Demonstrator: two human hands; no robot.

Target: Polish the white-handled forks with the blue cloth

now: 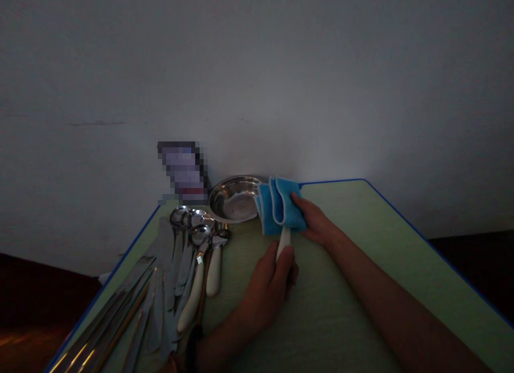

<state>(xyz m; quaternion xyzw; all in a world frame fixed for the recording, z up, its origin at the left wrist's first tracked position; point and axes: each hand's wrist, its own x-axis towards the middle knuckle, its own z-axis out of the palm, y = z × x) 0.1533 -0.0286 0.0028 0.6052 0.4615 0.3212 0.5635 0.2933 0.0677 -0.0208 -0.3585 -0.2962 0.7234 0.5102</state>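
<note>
My left hand is closed around the pale handle of a utensil, likely a piece of cutlery. Its far end disappears into a folded blue cloth, so I cannot tell its kind. From the right, my right hand grips that cloth, thumb on top, wrapped about the hidden end. Both hands are above the table, right of a shiny steel bowl. Left of my left wrist lie several metal spoons, some with cream handles.
On the left of the green table lie several knives and other long metal pieces. A blurred-out phone-like object leans at the back left near the grey wall. Blue edging borders the tabletop.
</note>
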